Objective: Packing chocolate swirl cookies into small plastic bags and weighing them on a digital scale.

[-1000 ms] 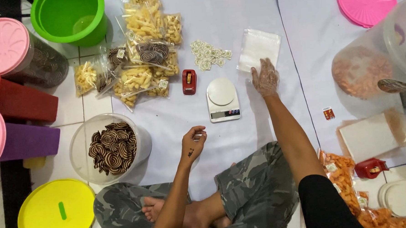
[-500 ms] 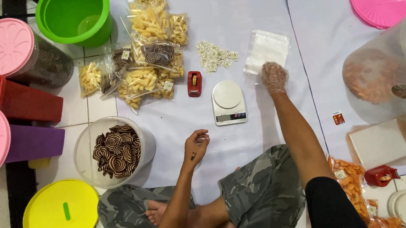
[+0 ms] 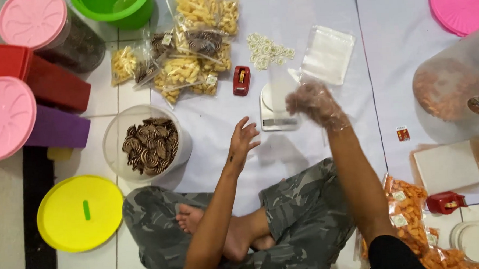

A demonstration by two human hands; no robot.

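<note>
Your gloved right hand point(image 3: 316, 103) pinches one clear plastic bag point(image 3: 281, 84) above the kitchen scale point(image 3: 275, 110).

Your bare left hand point(image 3: 242, 141) hovers with fingers spread, holding nothing, beside one clear tub of swirl cookies point(image 3: 147, 144). The bag hangs thin, see-through and slack. Beyond lie one red stapler point(image 3: 241, 80), one stack of bags point(image 3: 328, 53), and a heap of packed snack bags point(image 3: 193, 50).

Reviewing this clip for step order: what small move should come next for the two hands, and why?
Probably bring the left hand across to open the clear bag. The gloved right hand holds that empty bag up over the scale, while the left is open, free and close beside it.
</note>
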